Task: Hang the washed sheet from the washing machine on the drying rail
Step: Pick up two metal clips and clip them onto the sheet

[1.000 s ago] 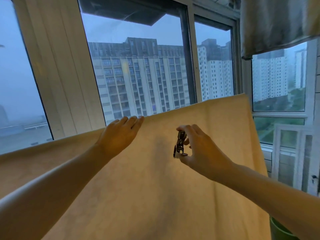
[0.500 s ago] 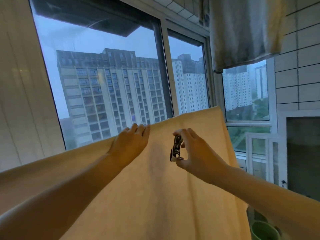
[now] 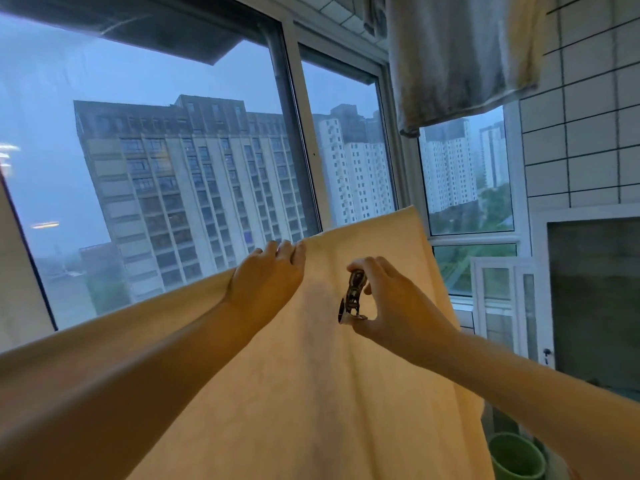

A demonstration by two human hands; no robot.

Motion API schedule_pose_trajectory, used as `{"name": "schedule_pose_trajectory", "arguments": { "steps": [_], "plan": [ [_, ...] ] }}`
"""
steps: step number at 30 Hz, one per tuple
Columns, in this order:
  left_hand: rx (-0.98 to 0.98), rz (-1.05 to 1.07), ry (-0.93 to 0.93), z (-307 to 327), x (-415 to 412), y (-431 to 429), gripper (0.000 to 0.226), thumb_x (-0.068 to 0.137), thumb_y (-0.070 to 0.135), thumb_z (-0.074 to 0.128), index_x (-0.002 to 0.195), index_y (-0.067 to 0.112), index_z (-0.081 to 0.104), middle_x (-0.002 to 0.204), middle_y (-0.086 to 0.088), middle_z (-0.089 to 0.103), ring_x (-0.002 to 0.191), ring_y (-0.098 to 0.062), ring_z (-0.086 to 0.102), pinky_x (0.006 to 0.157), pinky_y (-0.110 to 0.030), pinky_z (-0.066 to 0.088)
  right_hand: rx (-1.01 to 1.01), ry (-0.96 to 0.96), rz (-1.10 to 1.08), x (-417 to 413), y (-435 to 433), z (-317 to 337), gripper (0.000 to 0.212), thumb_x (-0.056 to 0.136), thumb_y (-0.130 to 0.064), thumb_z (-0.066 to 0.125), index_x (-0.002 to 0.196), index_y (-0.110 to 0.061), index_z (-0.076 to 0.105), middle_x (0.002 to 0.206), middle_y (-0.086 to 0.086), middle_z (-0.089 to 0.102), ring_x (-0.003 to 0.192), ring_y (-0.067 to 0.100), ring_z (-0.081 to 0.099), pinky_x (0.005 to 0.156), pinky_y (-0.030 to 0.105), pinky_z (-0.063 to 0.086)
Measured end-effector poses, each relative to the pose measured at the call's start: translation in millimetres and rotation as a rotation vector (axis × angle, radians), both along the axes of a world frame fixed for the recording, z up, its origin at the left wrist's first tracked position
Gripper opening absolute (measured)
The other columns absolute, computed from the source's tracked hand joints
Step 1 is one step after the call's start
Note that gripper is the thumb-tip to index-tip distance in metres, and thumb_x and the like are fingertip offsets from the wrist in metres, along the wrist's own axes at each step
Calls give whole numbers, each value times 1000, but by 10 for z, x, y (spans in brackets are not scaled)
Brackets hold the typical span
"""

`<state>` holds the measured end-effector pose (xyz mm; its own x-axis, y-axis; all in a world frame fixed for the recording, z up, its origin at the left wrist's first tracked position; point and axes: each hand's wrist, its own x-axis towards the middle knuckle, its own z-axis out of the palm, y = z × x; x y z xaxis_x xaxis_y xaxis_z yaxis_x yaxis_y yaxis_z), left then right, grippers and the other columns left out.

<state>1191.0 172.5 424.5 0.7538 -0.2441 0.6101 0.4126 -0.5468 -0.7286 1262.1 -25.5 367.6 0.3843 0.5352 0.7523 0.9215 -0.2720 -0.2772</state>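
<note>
A pale yellow sheet [image 3: 311,393] hangs draped in front of me, its top fold running from lower left up to the right. The rail under the fold is hidden by the cloth. My left hand [image 3: 266,282] lies flat on the top fold, fingers together over the edge. Just right of it, my right hand [image 3: 388,306] pinches a dark metal clip [image 3: 353,296] between thumb and fingers, held upright in front of the sheet a little below the fold.
Large windows [image 3: 173,168] stand right behind the sheet. A grey cloth [image 3: 457,57] hangs overhead at the upper right, beside a tiled wall [image 3: 585,116]. A green bucket [image 3: 516,457] sits on the floor at the lower right.
The view has swung right and tilted up. My hands have kept their places on the sheet, with the clip still pinched in my right hand.
</note>
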Motion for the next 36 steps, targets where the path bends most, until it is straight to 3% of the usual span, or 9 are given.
{"name": "schedule_pose_trajectory", "arguments": {
  "steps": [4, 12, 15, 20, 28, 34, 36],
  "plan": [
    [-15, -5, -6, -4, 259, -53, 56, 63, 2, 81, 116, 0, 62, 87, -13, 69, 66, -26, 66, 54, -33, 53, -18, 2, 11, 253, -144, -3, 64, 78, -36, 73, 130, -28, 36, 119, -12, 45, 95, 4, 52, 70, 16, 48],
    [-69, 64, -15, -24, 622, -137, 64, 73, 11, 78, 130, 4, 52, 103, -13, 68, 69, -24, 67, 48, -33, 53, -61, -39, 52, 763, -510, 68, 65, 79, -38, 71, 131, -27, 35, 120, -11, 45, 97, 4, 50, 73, 18, 48],
    [-170, 28, 9, 32, 691, -195, 51, 85, 26, 67, 130, 9, 51, 103, -9, 68, 72, -23, 69, 47, -34, 55, -63, -49, 77, 985, -638, 102, 65, 79, -39, 72, 131, -27, 36, 120, -11, 45, 97, 3, 50, 66, 11, 43],
    [-522, 37, -39, 143, 800, -417, 46, 99, 41, 38, 142, 23, 37, 133, 2, 55, 107, -25, 62, 81, -41, 51, -64, -47, 123, 1258, -765, 111, 64, 78, -40, 72, 130, -28, 37, 121, -11, 46, 97, 3, 51, 65, 9, 41],
    [-676, 36, -32, 219, 1074, -411, 39, 97, 46, 39, 126, 23, 52, 115, -1, 64, 102, -23, 62, 84, -40, 51, -48, -50, 156, 1608, -806, 174, 69, 76, -40, 75, 131, -26, 37, 123, -8, 49, 99, 4, 51, 72, 13, 41],
    [-665, 3, 47, 280, 1333, -357, 30, 97, 44, 40, 97, 22, 59, 91, 7, 62, 80, -11, 58, 72, -28, 47, -32, -85, 160, 1830, -669, 322, 69, 76, -42, 74, 132, -26, 36, 121, -9, 48, 97, 5, 53, 72, 15, 45],
    [-679, 70, 71, 319, 1477, -379, 35, 97, 44, 37, 86, 20, 59, 83, 3, 61, 78, -16, 60, 71, -32, 49, -28, -100, 160, 1912, -605, 402, 68, 76, -42, 74, 131, -26, 37, 118, -9, 49, 95, 4, 53, 73, 15, 45]
  ]
}}
